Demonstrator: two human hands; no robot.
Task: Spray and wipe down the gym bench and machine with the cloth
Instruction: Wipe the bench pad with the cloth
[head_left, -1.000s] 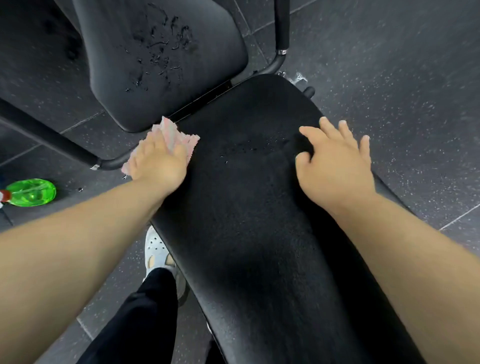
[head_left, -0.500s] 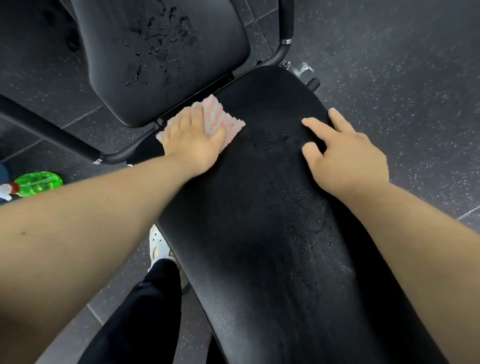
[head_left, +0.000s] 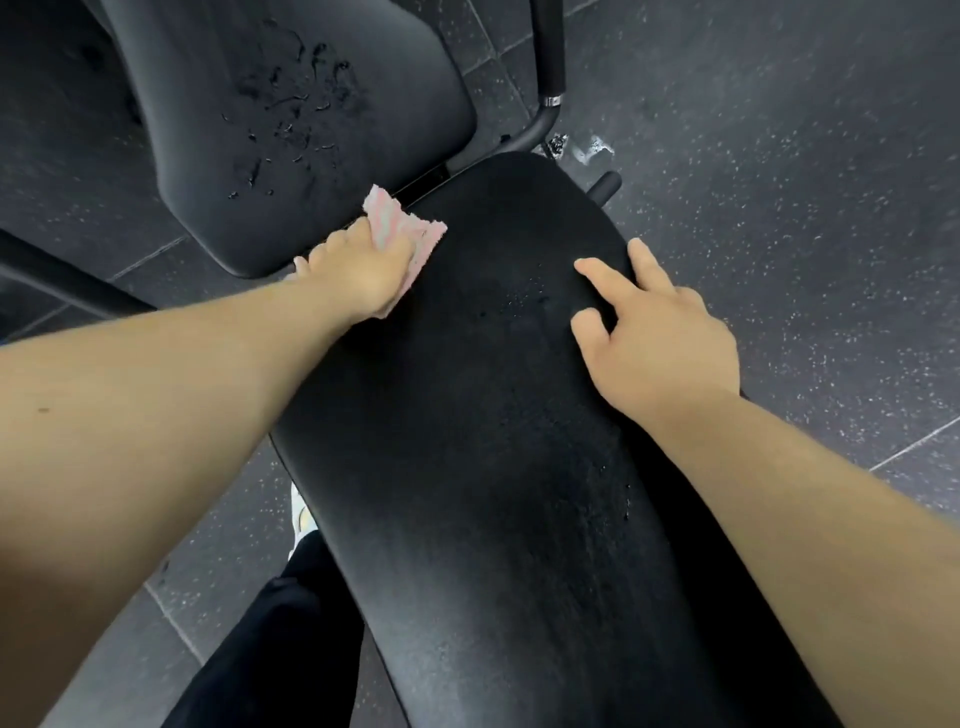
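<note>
A long black bench pad (head_left: 483, 467) runs from the bottom of the view up to the middle, with small spray droplets near its far end. My left hand (head_left: 363, 270) holds a bunched pink cloth (head_left: 408, 228) and presses it on the pad's far left corner. My right hand (head_left: 649, 332) rests on the pad's right edge with its fingers spread. Beyond the bench stands the machine's second black pad (head_left: 291, 114), wet with spray drops in its middle.
A black metal bar with a grip (head_left: 545, 47) rises at the back right. Another dark bar (head_left: 67, 283) crosses at the left. My leg in black trousers (head_left: 270, 649) and a white shoe (head_left: 301, 514) are left of the bench. Speckled dark floor tiles (head_left: 779, 182) lie all around.
My left hand swept the cloth right across the far end of the pad, then back a little to the left. The view shifted and the green spray bottle left the frame.
</note>
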